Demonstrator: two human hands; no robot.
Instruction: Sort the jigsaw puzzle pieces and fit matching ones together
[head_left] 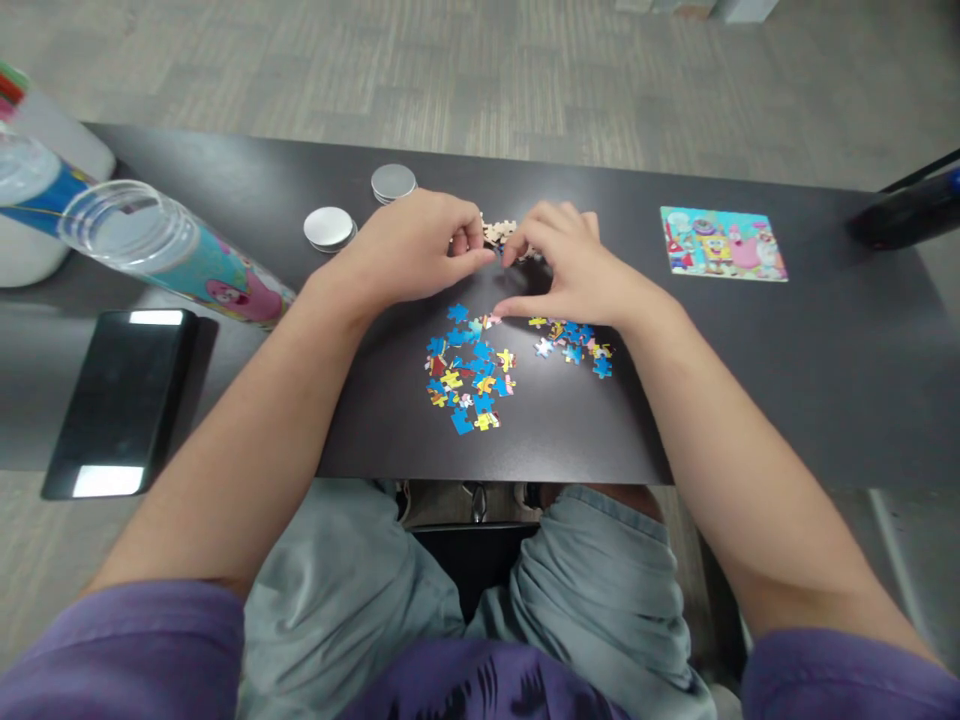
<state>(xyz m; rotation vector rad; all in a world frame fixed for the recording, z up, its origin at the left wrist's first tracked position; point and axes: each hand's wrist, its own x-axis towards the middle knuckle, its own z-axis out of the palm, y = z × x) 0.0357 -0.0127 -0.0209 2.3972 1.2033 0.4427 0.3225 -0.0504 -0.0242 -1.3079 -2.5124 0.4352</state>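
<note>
My left hand point(424, 245) is closed over the far part of the table, its fingers curled and the thumb stretched toward the fingertips. What it holds, if anything, is too small to make out. Across from it my right hand point(562, 262) is open, with the thumb well apart from the bent fingers. Between both hands lies a heap of jigsaw puzzle pieces with pale backs point(501, 231). Nearer to me spreads a group of colored puzzle pieces point(480, 372), close to the right thumb's tip. Below the right palm lies a smaller colored group point(576, 336).
A cartoon picture card point(724, 245) lies on the right of the dark table point(787, 380). To the left are two round metal lids point(330, 228), point(394, 182), an open clear tube point(202, 262) and a black tablet-like device point(120, 400). A dark cylindrical object point(907, 215) stands far right.
</note>
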